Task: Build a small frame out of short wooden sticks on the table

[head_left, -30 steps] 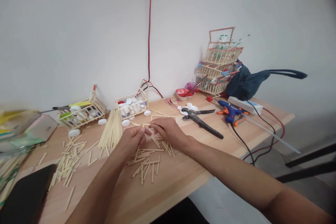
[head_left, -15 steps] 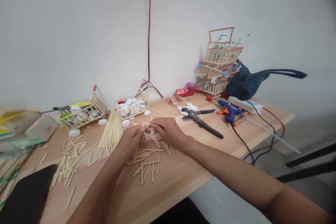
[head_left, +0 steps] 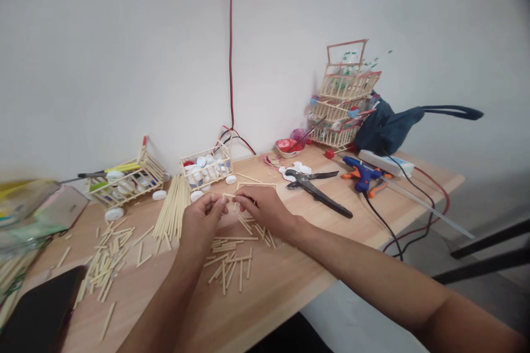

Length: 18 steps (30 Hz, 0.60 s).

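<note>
My left hand [head_left: 201, 223] and my right hand [head_left: 265, 208] meet just above the table, their fingertips pinching a short pale wooden stick [head_left: 229, 195] between them. Fingers cover most of it, so whether another piece is joined to it is hard to make out. Directly behind my right hand lies a thin stick frame [head_left: 255, 184], partly hidden. Several cut wooden sticks [head_left: 232, 267] are scattered below my hands. To the left, a fan of long sticks [head_left: 170, 209] rests by a small stick cart [head_left: 207, 168] filled with white caps.
A second cart [head_left: 128, 182], loose cut sticks [head_left: 103, 265] and a black phone [head_left: 43, 309] are on the left. Black cutters [head_left: 317, 190], a bowl of red paint [head_left: 289, 147], a blue glue gun [head_left: 364, 174], a power strip [head_left: 387, 164] and stacked stick baskets [head_left: 343, 96] stand rightward.
My left hand has turned and lifted slightly, its thumb and fingers now pinching the stick's left end. My right hand has barely moved. The whole view has shifted a little.
</note>
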Motion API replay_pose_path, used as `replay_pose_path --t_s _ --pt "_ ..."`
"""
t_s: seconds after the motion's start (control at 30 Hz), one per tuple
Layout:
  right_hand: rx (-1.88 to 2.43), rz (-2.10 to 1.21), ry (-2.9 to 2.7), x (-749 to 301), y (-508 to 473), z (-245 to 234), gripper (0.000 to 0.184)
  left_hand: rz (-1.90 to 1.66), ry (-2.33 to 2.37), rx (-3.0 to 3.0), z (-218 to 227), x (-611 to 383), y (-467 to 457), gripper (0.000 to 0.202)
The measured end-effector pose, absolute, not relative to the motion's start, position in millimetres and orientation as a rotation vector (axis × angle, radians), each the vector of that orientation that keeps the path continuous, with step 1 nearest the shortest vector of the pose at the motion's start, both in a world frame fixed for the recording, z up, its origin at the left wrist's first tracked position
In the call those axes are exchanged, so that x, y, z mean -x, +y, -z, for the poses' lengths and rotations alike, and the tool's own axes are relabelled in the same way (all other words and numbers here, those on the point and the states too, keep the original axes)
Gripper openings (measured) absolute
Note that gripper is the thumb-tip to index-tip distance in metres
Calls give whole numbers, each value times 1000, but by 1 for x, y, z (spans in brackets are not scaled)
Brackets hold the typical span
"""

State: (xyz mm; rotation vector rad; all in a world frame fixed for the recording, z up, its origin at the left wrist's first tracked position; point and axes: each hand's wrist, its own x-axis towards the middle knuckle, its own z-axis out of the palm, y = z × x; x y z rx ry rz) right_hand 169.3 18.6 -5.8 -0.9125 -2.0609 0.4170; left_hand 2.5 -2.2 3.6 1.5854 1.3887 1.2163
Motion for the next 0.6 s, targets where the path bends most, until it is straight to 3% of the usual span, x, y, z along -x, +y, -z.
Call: replay_pose_path --t_s 0.6 --pt "831 -451 -2035 -171 17 2 27 -1303 1643 -1844 -12 -10 -14 30"
